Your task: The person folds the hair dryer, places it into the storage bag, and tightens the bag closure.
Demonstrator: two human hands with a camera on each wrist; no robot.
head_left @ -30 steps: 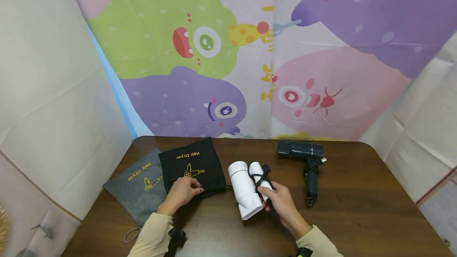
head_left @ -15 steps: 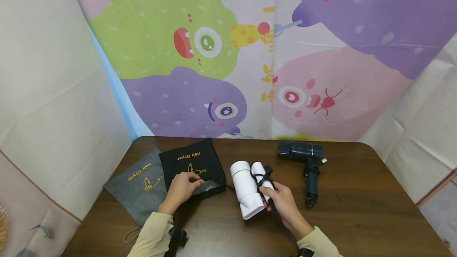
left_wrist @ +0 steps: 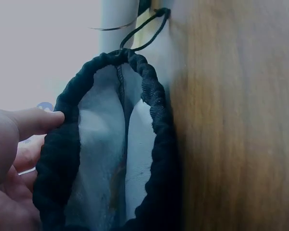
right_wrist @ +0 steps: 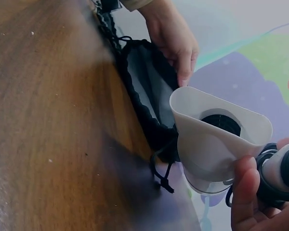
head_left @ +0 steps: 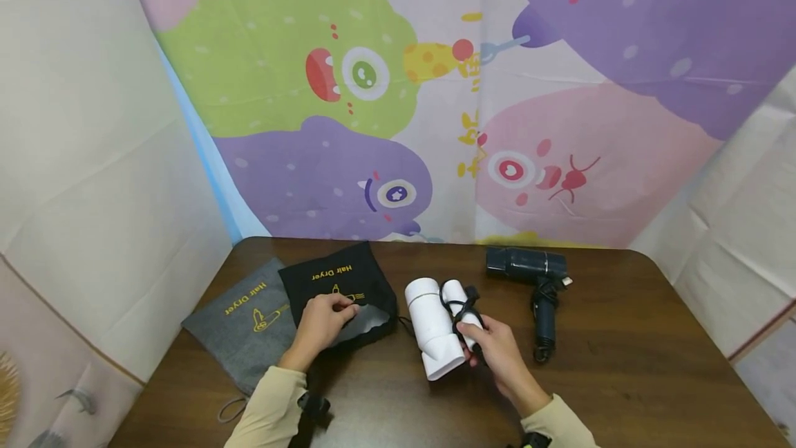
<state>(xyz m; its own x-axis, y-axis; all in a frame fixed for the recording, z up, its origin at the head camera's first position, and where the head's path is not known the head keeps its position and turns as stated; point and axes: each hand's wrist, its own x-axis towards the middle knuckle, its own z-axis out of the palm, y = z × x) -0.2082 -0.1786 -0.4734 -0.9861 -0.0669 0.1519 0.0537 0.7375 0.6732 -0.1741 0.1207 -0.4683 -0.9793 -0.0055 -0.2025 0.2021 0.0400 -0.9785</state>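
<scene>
My left hand (head_left: 323, 323) pinches the upper rim of a black drawstring bag (head_left: 323, 269) marked "Hair Dryer". The bag's mouth gapes, baring a pale grey lining (left_wrist: 101, 125) in the left wrist view. In my right hand (head_left: 497, 351) is a white hair dryer (head_left: 429, 323), folded, gripped by its handle with a black cord (head_left: 459, 306) wound round it. It is held just right of the bag, its flat nozzle (right_wrist: 221, 139) toward the right wrist camera. The bag's black drawstring (right_wrist: 164, 175) hangs below the mouth.
A grey "Hair Dryer" bag (head_left: 249, 323) lies at the left, partly under the black one. Toward the back right of the wooden table (head_left: 622, 351) lies a dark blue hair dryer (head_left: 528, 265), its cord wound on the handle. A cartoon-print cloth (head_left: 448, 157) hangs behind.
My left hand has lifted the black bag's rim, so the mouth has opened and the lining shows. The white hair dryer has shifted very slightly right in the head view.
</scene>
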